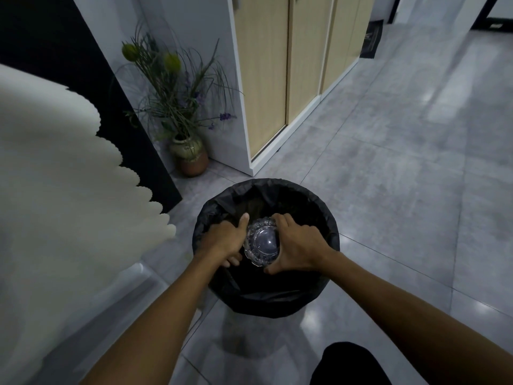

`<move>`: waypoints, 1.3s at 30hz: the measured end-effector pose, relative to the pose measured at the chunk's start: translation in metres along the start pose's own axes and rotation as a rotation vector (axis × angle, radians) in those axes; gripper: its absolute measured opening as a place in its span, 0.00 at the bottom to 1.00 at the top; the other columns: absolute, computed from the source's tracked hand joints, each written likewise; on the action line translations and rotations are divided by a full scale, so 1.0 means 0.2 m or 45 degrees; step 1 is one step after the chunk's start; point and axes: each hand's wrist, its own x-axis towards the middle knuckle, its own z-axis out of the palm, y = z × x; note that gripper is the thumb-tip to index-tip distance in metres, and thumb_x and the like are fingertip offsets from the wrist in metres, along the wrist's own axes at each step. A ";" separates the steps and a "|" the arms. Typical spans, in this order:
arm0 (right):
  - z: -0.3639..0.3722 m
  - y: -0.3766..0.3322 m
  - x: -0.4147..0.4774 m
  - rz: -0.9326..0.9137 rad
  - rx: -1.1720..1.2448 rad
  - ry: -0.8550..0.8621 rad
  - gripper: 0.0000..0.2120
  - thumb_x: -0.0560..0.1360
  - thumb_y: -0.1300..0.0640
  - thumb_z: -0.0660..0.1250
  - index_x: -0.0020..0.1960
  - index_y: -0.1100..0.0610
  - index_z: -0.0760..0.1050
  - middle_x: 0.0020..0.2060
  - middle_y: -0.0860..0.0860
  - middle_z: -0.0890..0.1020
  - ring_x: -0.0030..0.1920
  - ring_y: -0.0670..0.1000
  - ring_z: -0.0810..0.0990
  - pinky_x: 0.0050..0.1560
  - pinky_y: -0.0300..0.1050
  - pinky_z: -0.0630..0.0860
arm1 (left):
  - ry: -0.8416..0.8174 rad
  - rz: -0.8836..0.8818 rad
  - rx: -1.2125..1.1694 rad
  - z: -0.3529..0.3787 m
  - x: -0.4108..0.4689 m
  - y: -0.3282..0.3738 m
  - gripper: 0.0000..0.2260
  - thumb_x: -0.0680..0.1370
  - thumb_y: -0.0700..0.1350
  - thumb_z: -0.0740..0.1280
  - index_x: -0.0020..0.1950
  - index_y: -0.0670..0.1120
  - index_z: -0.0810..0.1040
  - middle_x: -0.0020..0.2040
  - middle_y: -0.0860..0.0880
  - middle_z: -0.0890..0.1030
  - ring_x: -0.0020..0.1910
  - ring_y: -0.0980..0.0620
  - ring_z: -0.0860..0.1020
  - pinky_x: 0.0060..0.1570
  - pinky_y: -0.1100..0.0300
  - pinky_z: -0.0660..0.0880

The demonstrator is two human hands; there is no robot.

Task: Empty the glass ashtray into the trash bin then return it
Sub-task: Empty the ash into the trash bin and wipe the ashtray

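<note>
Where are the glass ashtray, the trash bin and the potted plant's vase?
glass ashtray [262,243]: head view, its round base.
trash bin [319,207]: head view, black liner at the rim.
vase [191,155]: head view, its body.

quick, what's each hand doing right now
Left hand: closed on the glass ashtray, over the trash bin.
Right hand: closed on the ashtray's other side.

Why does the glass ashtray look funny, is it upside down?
Yes, upside down. The glass ashtray shows its round base facing up, held by the left hand and right hand over the trash bin.
</note>
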 end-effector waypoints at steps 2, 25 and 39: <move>-0.01 0.04 -0.01 -0.022 -0.022 -0.026 0.62 0.59 0.21 0.72 0.79 0.54 0.56 0.72 0.52 0.72 0.62 0.55 0.80 0.60 0.52 0.76 | 0.496 0.322 0.364 0.01 0.00 -0.06 0.32 0.83 0.66 0.51 0.42 0.44 0.83 0.40 0.46 0.85 0.40 0.44 0.85 0.44 0.50 0.82; -0.01 -0.06 0.21 -0.437 -0.046 -0.393 0.56 0.59 0.31 0.81 0.77 0.54 0.63 0.69 0.52 0.74 0.66 0.55 0.70 0.72 0.54 0.70 | 0.483 0.360 0.000 0.05 0.24 -0.34 0.28 0.86 0.39 0.57 0.85 0.52 0.52 0.75 0.40 0.69 0.72 0.40 0.71 0.71 0.49 0.66; 0.14 -0.07 0.15 -0.496 -0.068 -0.409 0.57 0.60 0.31 0.79 0.78 0.55 0.62 0.70 0.53 0.73 0.66 0.56 0.71 0.70 0.51 0.68 | 0.501 0.345 0.050 0.06 0.23 -0.32 0.30 0.86 0.39 0.57 0.85 0.55 0.52 0.72 0.41 0.71 0.68 0.41 0.73 0.68 0.50 0.68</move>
